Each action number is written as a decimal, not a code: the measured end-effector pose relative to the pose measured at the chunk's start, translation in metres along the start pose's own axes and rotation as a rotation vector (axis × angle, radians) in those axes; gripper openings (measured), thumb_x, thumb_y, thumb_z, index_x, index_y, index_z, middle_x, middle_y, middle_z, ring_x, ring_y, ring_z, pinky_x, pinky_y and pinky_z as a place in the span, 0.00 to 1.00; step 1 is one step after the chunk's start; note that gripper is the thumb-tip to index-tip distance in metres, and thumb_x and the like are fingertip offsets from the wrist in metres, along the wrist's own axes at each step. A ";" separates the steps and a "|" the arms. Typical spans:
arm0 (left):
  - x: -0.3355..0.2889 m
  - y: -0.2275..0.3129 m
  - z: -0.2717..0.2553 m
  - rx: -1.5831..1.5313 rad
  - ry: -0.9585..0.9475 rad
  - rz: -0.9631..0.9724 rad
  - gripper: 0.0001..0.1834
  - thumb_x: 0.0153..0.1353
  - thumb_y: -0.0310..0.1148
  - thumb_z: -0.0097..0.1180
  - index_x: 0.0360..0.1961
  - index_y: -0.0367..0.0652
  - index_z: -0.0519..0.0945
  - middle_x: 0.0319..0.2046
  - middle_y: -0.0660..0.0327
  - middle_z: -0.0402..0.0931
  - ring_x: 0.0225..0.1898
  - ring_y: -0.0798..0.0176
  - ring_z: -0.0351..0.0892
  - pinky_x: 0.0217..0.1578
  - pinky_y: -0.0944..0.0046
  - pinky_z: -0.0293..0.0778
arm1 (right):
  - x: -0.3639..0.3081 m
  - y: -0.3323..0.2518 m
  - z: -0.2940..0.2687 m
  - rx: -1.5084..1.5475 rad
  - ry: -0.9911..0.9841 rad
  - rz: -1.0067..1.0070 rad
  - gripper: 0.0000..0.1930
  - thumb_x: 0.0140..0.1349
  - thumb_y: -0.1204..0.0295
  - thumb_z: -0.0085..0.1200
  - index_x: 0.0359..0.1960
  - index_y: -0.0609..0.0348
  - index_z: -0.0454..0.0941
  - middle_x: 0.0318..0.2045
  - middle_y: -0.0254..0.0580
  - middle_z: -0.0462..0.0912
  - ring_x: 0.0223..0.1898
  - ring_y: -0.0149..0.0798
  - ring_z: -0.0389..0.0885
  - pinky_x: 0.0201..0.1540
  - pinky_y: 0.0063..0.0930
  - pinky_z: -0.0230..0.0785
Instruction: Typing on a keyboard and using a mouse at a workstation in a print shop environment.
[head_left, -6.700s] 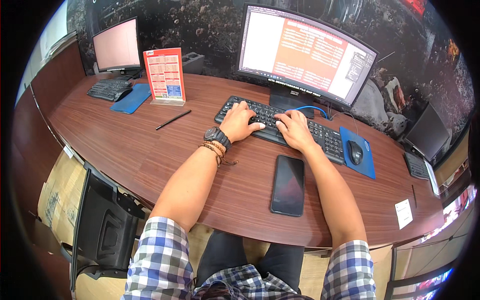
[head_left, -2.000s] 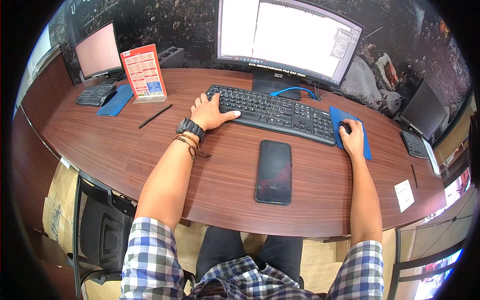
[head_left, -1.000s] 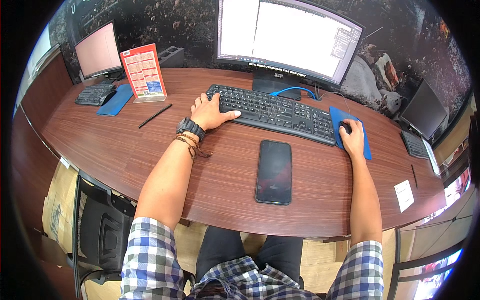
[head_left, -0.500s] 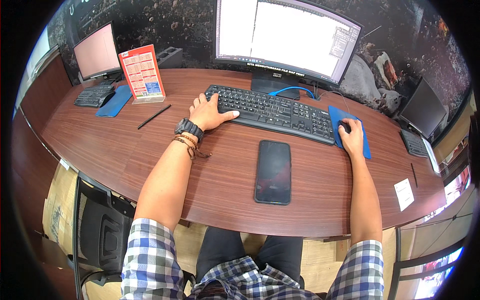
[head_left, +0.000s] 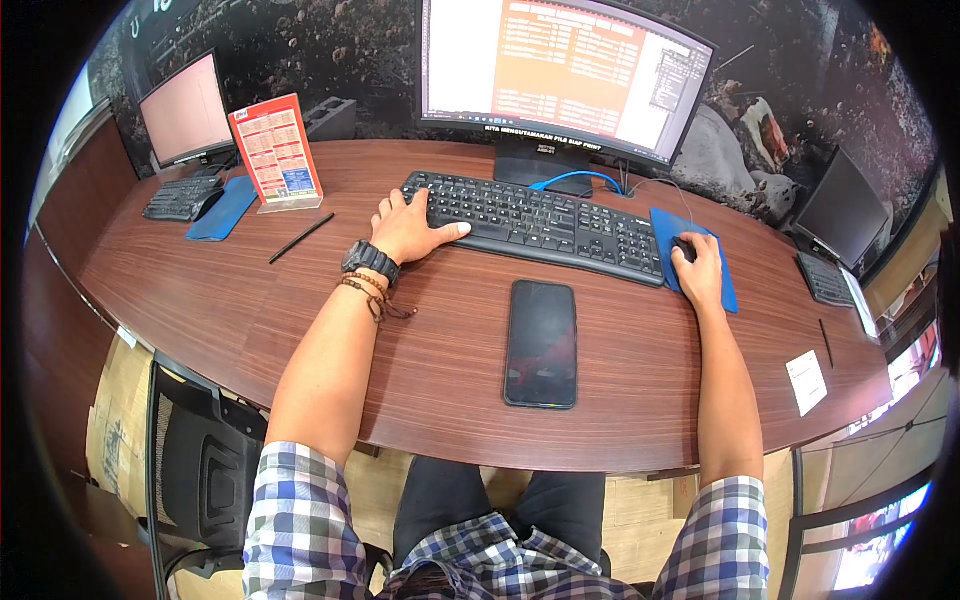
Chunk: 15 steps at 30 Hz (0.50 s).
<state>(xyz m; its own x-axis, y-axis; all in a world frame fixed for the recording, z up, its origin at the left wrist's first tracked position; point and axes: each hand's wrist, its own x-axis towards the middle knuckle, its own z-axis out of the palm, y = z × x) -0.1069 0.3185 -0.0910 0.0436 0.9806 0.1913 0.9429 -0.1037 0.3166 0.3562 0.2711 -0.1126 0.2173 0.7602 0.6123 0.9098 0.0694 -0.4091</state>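
My left hand (head_left: pixel 408 228) rests at the left end of a black keyboard (head_left: pixel 540 228), fingers spread over the keys and thumb stretched along its near edge. A dark watch and beaded bracelets circle that wrist. At the keyboard's right end, my right hand (head_left: pixel 700 268) is curled over a black computer mouse (head_left: pixel 686 247) on a blue mouse pad (head_left: pixel 726 290). Behind the keyboard stands a wide monitor (head_left: pixel 460 60), showing an orange-red page with rows of print and a small tool panel. A black smartphone (head_left: pixel 541 345) lies face up between my forearms.
To the left are a red-and-white sign in a clear stand (head_left: pixel 277 150), a black pen (head_left: pixel 302 238), a second monitor (head_left: pixel 184 110) and keyboard. A white paper slip (head_left: pixel 806 382) and a third monitor (head_left: pixel 843 208) are on the right. An office chair (head_left: pixel 210 470) stands below left.
The monitor's picture has gone from a mostly white page to an orange-red printed page. My hands keep their places on the keyboard and mouse; the whole view has shifted slightly.
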 end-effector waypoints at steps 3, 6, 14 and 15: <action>0.000 0.000 0.001 -0.004 0.007 0.003 0.60 0.48 0.75 0.59 0.70 0.37 0.63 0.64 0.35 0.60 0.67 0.36 0.58 0.65 0.42 0.57 | 0.000 0.001 0.001 -0.007 0.007 0.005 0.16 0.57 0.65 0.59 0.46 0.56 0.82 0.48 0.49 0.77 0.52 0.52 0.77 0.56 0.41 0.70; 0.001 -0.002 0.002 -0.001 0.012 0.001 0.60 0.48 0.76 0.59 0.70 0.37 0.64 0.64 0.35 0.60 0.67 0.35 0.58 0.65 0.41 0.57 | 0.000 -0.001 0.001 -0.012 0.005 0.006 0.16 0.57 0.65 0.59 0.46 0.56 0.82 0.48 0.49 0.77 0.52 0.53 0.77 0.56 0.42 0.70; 0.000 0.001 0.000 -0.002 0.006 -0.002 0.61 0.47 0.76 0.59 0.70 0.37 0.64 0.64 0.35 0.60 0.67 0.35 0.58 0.65 0.41 0.57 | 0.000 0.003 0.001 -0.003 0.005 0.002 0.16 0.57 0.65 0.59 0.46 0.56 0.82 0.48 0.50 0.77 0.52 0.53 0.77 0.56 0.42 0.70; -0.001 0.001 0.000 -0.007 0.001 -0.004 0.61 0.47 0.76 0.59 0.70 0.37 0.64 0.65 0.35 0.59 0.67 0.35 0.58 0.65 0.41 0.57 | 0.000 0.003 0.001 -0.010 0.000 0.004 0.16 0.57 0.64 0.59 0.46 0.56 0.82 0.48 0.50 0.77 0.52 0.53 0.77 0.56 0.42 0.70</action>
<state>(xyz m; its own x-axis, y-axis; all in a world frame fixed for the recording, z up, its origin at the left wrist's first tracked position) -0.1060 0.3179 -0.0906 0.0395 0.9808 0.1912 0.9408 -0.1010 0.3237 0.3588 0.2719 -0.1141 0.2207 0.7603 0.6109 0.9126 0.0602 -0.4045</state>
